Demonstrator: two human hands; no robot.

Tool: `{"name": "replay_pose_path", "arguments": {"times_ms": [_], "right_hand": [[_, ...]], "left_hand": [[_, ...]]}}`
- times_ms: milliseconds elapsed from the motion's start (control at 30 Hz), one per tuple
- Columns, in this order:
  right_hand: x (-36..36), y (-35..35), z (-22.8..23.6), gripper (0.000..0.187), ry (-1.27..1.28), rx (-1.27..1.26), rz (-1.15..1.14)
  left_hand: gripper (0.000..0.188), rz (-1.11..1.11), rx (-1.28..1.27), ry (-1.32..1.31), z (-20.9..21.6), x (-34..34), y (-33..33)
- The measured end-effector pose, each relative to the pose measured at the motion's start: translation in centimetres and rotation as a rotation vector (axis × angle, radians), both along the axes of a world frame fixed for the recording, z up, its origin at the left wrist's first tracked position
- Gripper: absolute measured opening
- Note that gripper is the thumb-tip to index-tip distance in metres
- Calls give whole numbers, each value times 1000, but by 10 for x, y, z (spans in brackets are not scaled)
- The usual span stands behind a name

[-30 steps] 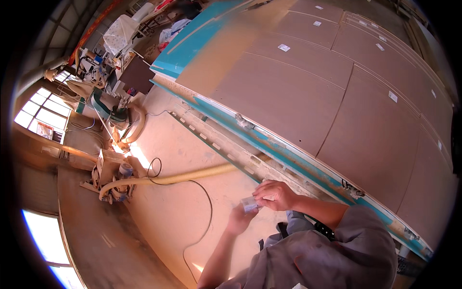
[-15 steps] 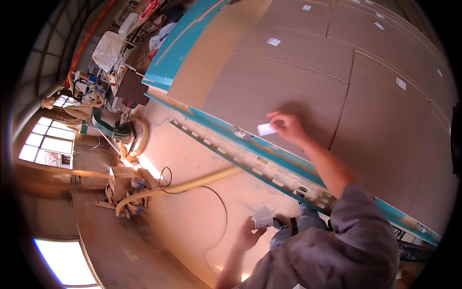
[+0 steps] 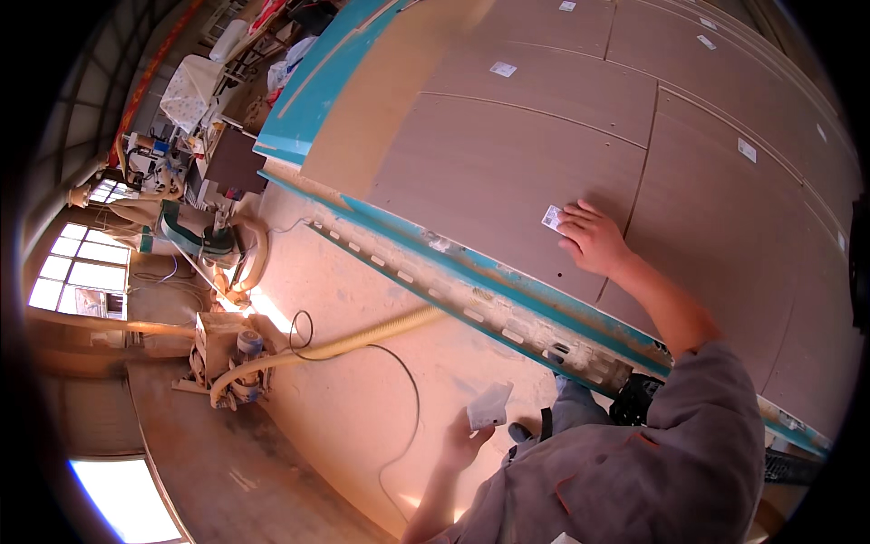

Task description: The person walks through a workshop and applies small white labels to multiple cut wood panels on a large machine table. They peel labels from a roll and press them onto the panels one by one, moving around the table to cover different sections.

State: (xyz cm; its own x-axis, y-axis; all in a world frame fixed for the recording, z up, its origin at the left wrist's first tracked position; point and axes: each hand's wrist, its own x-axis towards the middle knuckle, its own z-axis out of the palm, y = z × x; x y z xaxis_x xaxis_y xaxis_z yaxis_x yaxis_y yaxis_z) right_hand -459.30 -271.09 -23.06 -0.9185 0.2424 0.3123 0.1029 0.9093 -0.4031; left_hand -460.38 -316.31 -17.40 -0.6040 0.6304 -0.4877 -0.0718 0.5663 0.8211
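My right hand (image 3: 594, 239) lies on a brown panel (image 3: 507, 168), fingers stretched out and touching the edge of a small white label (image 3: 551, 218). The label rests flat on the panel, partly covered by the fingertips. Lower down, beside my body, my left hand (image 3: 462, 444) is closed around a bundle of white labels (image 3: 489, 407); whether it is a roll or a stack I cannot tell. Other panels lie alongside, and several carry a similar label (image 3: 503, 69).
The panels lie on a teal-edged machine bed (image 3: 308, 86) with a slotted rail (image 3: 435, 295) along its near side. On the floor at left are a yellowish hose (image 3: 362, 341), a black cable (image 3: 418, 399) and a dusty motor unit (image 3: 246, 349). A cluttered bench stands far left.
My right hand has moved right and down onto the panel; the label it held in the air now lies flat there. My left hand still holds the bundle, slightly turned.
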Motion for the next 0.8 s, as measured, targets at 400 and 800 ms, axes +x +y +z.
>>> {"name": "replay_pose_path", "arguments": {"times_ms": [400, 800], "right_hand": [[48, -60, 27, 67, -246, 42, -153], [123, -294, 165, 30, 368, -209, 347]], "left_hand": [[33, 553, 453, -248, 43, -5, 9], [29, 307, 665, -167, 80, 66, -15]]}}
